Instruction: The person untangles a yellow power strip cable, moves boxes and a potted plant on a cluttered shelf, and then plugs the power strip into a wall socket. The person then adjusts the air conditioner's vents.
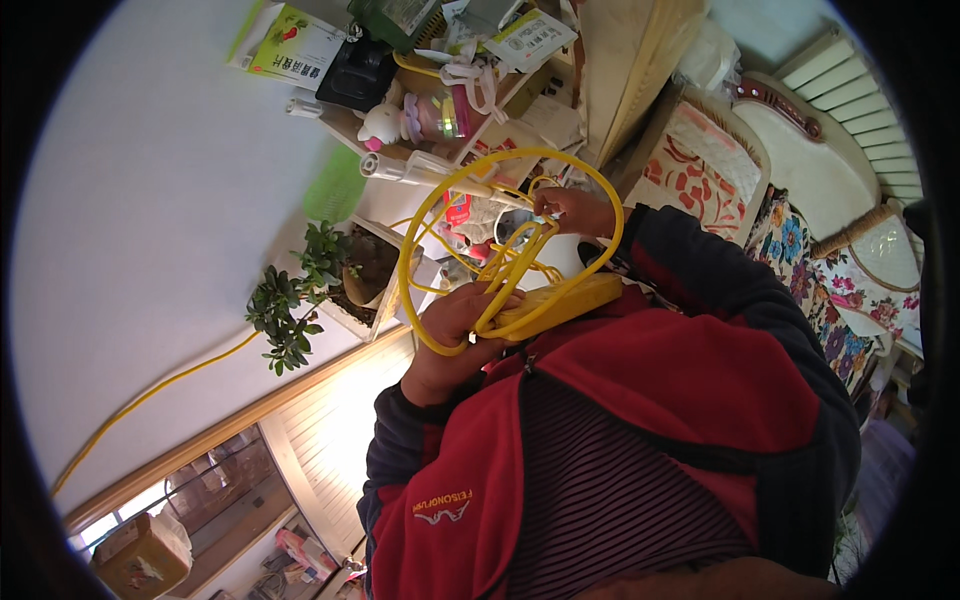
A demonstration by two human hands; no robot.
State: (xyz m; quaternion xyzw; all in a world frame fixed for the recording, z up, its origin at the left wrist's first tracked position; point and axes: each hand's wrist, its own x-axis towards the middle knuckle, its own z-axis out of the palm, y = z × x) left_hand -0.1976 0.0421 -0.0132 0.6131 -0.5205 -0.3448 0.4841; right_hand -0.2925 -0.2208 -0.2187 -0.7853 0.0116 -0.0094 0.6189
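Observation:
A yellow cable is gathered in loops between my hands, one large loop standing around them. My left hand is shut on the cable's lower bends, against a long yellow block, possibly a power strip, close to the jacket's front. Farther up and to the right, my right hand pinches the upper bends of the smaller loops between thumb and fingers. More yellow cable hangs behind the loops. Another yellow length runs along the wall at the left, past a potted plant.
The potted plant stands by the wall, near a green mesh object. Beyond my hands, a cluttered shelf holds a pink jar, packets and white tubes. Cushioned chairs stand at the right, a wooden-framed cabinet at lower left.

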